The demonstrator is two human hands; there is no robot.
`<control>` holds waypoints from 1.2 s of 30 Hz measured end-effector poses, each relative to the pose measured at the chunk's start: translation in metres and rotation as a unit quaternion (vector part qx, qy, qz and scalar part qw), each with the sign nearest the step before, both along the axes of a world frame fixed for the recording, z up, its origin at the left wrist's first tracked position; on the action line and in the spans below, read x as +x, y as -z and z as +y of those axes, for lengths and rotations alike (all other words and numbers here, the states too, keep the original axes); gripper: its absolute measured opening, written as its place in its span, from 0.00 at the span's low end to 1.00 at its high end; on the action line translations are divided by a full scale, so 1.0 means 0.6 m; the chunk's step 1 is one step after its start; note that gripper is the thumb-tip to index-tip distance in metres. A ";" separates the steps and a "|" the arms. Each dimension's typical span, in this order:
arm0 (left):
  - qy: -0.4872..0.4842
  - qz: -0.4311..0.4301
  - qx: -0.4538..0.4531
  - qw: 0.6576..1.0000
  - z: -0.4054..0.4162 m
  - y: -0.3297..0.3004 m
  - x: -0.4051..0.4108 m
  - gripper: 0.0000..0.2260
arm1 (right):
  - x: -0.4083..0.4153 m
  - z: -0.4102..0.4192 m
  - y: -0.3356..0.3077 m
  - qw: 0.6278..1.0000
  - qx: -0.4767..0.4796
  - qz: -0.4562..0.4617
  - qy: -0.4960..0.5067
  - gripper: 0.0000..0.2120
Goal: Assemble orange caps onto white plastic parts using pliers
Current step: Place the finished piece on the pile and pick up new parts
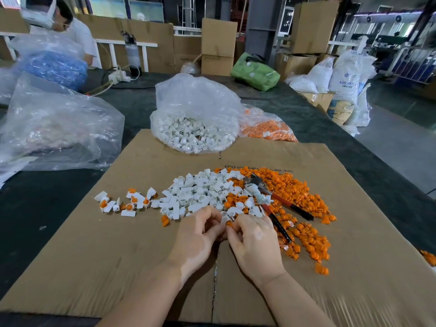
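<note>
Both hands meet at the near edge of the parts heap on the cardboard sheet [132,256]. The left hand [200,234] has its fingers curled, pinching a white plastic part [224,218] at the fingertips; the right hand [256,237], fingers likewise curled, pinches an orange cap [228,223] held against it, so cap and part touch between the two sets of fingertips. Whether the cap is already seated cannot be told. The pliers [271,204] lie untouched just beyond and right of the right hand, across the seam between the white pile [200,192] and the orange pile [299,201]. Their long axis runs from the head, far and left, to the red-and-black handles, near and right. The near handle passes just beside the right hand's knuckles, making that hand the nearer one for picking them up. Finished pieces [127,204] lie at left; supply bags [193,114] stand beyond.
</note>
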State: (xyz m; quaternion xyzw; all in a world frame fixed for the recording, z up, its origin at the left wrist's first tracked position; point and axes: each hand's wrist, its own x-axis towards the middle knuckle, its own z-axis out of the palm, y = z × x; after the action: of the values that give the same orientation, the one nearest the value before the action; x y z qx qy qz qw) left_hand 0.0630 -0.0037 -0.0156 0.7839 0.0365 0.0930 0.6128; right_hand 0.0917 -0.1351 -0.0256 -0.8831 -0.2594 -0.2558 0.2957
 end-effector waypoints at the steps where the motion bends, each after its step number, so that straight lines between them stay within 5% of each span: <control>1: -0.001 -0.001 0.006 1.000 0.000 0.000 0.000 0.05 | 0.000 0.000 0.000 1.000 0.001 0.005 -0.001 0.11; 6: -0.008 -0.006 0.057 0.998 -0.001 0.003 0.001 0.04 | 0.000 -0.003 0.000 0.999 0.020 0.038 -0.008 0.11; 15: -0.029 0.039 -0.147 0.988 0.009 0.004 0.008 0.08 | -0.005 -0.001 -0.008 0.997 0.061 0.040 -0.040 0.11; 36: -0.011 0.022 -0.171 0.985 0.011 0.015 0.013 0.08 | -0.002 -0.003 -0.013 0.997 0.054 0.011 -0.057 0.11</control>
State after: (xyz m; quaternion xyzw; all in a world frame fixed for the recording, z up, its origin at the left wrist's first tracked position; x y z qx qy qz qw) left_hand 0.0705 0.0029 -0.0247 0.6689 0.0737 0.0747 0.7359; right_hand 0.0908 -0.1367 -0.0180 -0.8523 -0.2921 -0.2419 0.3602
